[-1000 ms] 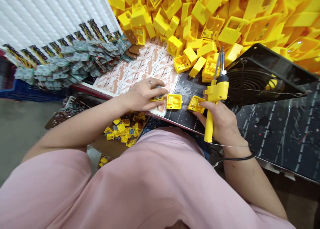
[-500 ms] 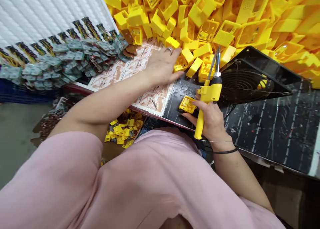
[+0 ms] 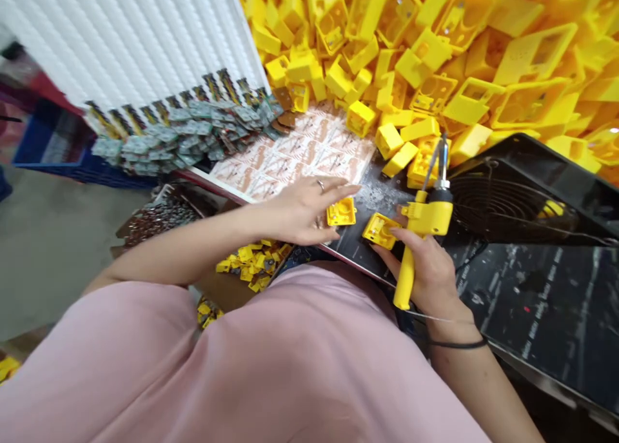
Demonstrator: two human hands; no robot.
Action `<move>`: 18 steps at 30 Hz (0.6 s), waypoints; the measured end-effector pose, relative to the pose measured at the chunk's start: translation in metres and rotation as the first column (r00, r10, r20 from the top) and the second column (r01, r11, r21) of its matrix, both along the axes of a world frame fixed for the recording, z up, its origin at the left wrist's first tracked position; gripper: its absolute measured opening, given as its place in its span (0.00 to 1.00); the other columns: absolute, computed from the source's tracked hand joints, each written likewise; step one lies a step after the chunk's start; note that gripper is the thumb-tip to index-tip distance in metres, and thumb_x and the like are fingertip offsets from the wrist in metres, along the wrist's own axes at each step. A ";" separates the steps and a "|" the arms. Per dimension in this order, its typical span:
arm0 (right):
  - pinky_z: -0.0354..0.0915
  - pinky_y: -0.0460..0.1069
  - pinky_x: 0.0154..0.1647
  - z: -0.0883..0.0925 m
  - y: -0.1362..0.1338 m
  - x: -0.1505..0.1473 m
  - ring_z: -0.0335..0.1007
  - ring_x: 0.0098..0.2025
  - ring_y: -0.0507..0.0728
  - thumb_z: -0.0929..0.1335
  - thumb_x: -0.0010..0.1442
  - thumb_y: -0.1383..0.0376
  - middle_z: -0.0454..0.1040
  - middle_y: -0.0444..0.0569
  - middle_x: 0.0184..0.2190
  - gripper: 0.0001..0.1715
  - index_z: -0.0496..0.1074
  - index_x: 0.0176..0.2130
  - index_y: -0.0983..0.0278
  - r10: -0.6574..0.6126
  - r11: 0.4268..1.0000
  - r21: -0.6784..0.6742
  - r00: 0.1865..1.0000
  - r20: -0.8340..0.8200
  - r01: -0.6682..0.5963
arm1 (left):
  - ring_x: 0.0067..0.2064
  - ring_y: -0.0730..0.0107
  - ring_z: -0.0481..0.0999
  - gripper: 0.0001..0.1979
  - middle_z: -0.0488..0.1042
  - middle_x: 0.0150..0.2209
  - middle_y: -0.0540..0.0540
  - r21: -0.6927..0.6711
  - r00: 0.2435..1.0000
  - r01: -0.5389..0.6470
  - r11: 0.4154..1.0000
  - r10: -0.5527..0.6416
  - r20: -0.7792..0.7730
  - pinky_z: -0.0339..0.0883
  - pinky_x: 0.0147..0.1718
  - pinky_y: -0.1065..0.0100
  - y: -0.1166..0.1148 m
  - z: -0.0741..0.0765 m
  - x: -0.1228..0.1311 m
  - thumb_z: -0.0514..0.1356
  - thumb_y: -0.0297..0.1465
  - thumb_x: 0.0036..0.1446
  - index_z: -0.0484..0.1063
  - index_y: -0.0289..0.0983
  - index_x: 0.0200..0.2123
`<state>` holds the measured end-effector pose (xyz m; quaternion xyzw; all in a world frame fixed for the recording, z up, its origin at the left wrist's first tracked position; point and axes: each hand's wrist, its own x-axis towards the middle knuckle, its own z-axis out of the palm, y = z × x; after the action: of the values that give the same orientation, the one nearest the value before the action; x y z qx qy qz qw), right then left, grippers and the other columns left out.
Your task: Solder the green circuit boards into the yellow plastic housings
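Note:
My left hand (image 3: 304, 207) is low over the table's front edge, its fingers and thumb round a small open yellow plastic case (image 3: 341, 211). The index finger lies along the case's top side, with the thumb below. My right hand (image 3: 428, 265) grips a yellow soldering gun (image 3: 428, 216), its metal tip and thin feed tube pointing away from me. The thumb and a finger of that same hand also hold a second yellow case (image 3: 380, 230), open side up. A thin solder wire trails from the gun's handle end. Some right-hand fingers are hidden behind the gun.
Yellow housings (image 3: 425, 59) are heaped at the back. A black fan (image 3: 512, 195) lies right of the gun. Wired circuit boards (image 3: 184, 133) are piled at left against white foam (image 3: 159, 37). A box of small yellow parts (image 3: 249, 265) sits below the table edge.
My left hand has come back from the heap toward me, bringing a yellow case beside the one at my right hand. My right hand keeps the soldering gun. The view has shifted.

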<state>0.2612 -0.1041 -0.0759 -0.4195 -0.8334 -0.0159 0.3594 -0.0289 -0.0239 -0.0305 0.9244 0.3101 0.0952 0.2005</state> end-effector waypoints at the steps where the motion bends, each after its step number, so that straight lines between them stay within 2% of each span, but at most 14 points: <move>1: 0.77 0.52 0.44 -0.001 0.000 0.000 0.83 0.42 0.60 0.77 0.66 0.64 0.83 0.52 0.47 0.35 0.66 0.67 0.59 -0.009 1.000 0.010 1.000 0.007 0.009 | 0.63 0.44 0.76 0.38 0.75 0.63 0.26 0.046 0.999 -0.031 0.998 0.030 0.035 0.73 0.63 0.49 -0.007 -0.008 0.004 0.61 0.44 0.69 0.62 0.28 0.73; 3: 0.77 0.51 0.42 -0.001 0.001 0.000 0.83 0.41 0.60 0.76 0.68 0.64 0.83 0.50 0.46 0.33 0.66 0.67 0.59 0.006 1.000 0.009 1.000 0.016 -0.006 | 0.57 0.52 0.79 0.31 0.80 0.55 0.32 0.076 0.998 -0.017 0.997 0.012 0.058 0.74 0.59 0.55 -0.016 -0.019 0.013 0.57 0.38 0.73 0.63 0.28 0.73; 5: 0.77 0.51 0.42 0.001 0.001 0.000 0.82 0.39 0.59 0.74 0.69 0.64 0.83 0.49 0.44 0.31 0.67 0.67 0.59 0.042 0.999 -0.007 0.999 0.024 -0.042 | 0.56 0.55 0.80 0.30 0.80 0.57 0.33 0.103 0.997 0.046 0.994 -0.052 0.051 0.74 0.58 0.58 -0.016 -0.021 0.017 0.55 0.33 0.73 0.62 0.29 0.74; 7: 0.77 0.53 0.43 0.005 0.000 0.000 0.82 0.40 0.60 0.74 0.70 0.62 0.82 0.50 0.45 0.29 0.67 0.66 0.60 0.045 0.999 -0.022 0.998 0.046 -0.044 | 0.57 0.53 0.80 0.31 0.77 0.62 0.31 0.139 0.996 0.076 0.987 -0.082 0.041 0.74 0.58 0.56 -0.004 -0.010 0.010 0.58 0.37 0.73 0.63 0.29 0.73; 8: 0.76 0.53 0.44 0.006 -0.001 0.000 0.82 0.40 0.60 0.74 0.70 0.61 0.82 0.51 0.45 0.29 0.67 0.65 0.60 0.030 0.999 -0.025 0.998 0.059 -0.029 | 0.57 0.51 0.80 0.32 0.77 0.63 0.31 0.161 0.998 0.050 0.986 -0.055 0.028 0.74 0.58 0.53 0.007 -0.001 0.002 0.59 0.41 0.72 0.65 0.29 0.72; 9: 0.76 0.54 0.43 0.007 -0.002 0.000 0.81 0.40 0.60 0.75 0.69 0.61 0.82 0.51 0.45 0.29 0.68 0.65 0.60 0.012 1.000 -0.021 0.997 0.070 -0.010 | 0.57 0.49 0.79 0.32 0.78 0.62 0.31 0.185 1.000 -0.006 0.983 0.002 0.020 0.74 0.57 0.51 0.022 0.009 -0.008 0.59 0.44 0.71 0.69 0.29 0.69; 10: 0.75 0.53 0.42 0.008 -0.004 0.000 0.80 0.39 0.60 0.76 0.68 0.60 0.82 0.50 0.44 0.29 0.68 0.64 0.60 -0.003 1.000 -0.012 0.997 0.077 0.004 | 0.54 0.48 0.80 0.27 0.80 0.58 0.33 0.225 0.993 -0.107 0.968 0.115 -0.023 0.73 0.57 0.47 0.040 0.019 -0.020 0.58 0.44 0.72 0.74 0.33 0.64; 11: 0.74 0.53 0.41 0.008 -0.005 -0.001 0.79 0.38 0.59 0.77 0.67 0.61 0.81 0.48 0.42 0.30 0.68 0.64 0.59 -0.012 1.000 0.001 0.997 0.077 0.012 | 0.53 0.47 0.79 0.22 0.82 0.54 0.35 0.288 0.967 -0.215 0.933 0.245 -0.071 0.71 0.57 0.42 0.059 0.029 -0.032 0.57 0.43 0.72 0.79 0.36 0.57; 13: 0.74 0.54 0.42 0.007 -0.006 -0.005 0.79 0.38 0.59 0.78 0.65 0.62 0.81 0.47 0.40 0.32 0.69 0.63 0.60 -0.023 0.999 0.028 0.998 0.066 0.021 | 0.61 0.40 0.73 0.16 0.81 0.54 0.35 0.390 0.893 -0.361 0.847 0.434 -0.115 0.66 0.60 0.34 0.099 0.040 -0.052 0.62 0.41 0.66 0.82 0.40 0.49; 15: 0.74 0.57 0.51 0.006 -0.004 -0.011 0.81 0.42 0.62 0.79 0.64 0.61 0.81 0.48 0.42 0.32 0.69 0.62 0.60 -0.031 0.999 0.038 0.998 0.062 0.029 | 0.63 0.33 0.70 0.14 0.81 0.51 0.36 0.390 0.846 -0.458 0.799 0.526 -0.085 0.61 0.63 0.27 0.134 0.039 -0.062 0.69 0.45 0.56 0.82 0.43 0.41; 18: 0.71 0.64 0.62 0.006 0.000 -0.022 0.81 0.46 0.63 0.76 0.67 0.61 0.82 0.48 0.43 0.26 0.68 0.60 0.57 -0.022 0.999 0.043 0.996 0.086 0.018 | 0.61 0.31 0.71 0.12 0.79 0.38 0.38 0.347 0.781 -0.572 0.744 0.623 -0.048 0.54 0.67 0.22 0.166 0.024 -0.063 0.72 0.45 0.44 0.75 0.47 0.26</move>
<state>0.2394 -0.1039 -0.0697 -0.4192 -0.8434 -0.0550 0.3316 -0.0918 0.1423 -0.0068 0.7999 0.5862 0.1279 -0.0157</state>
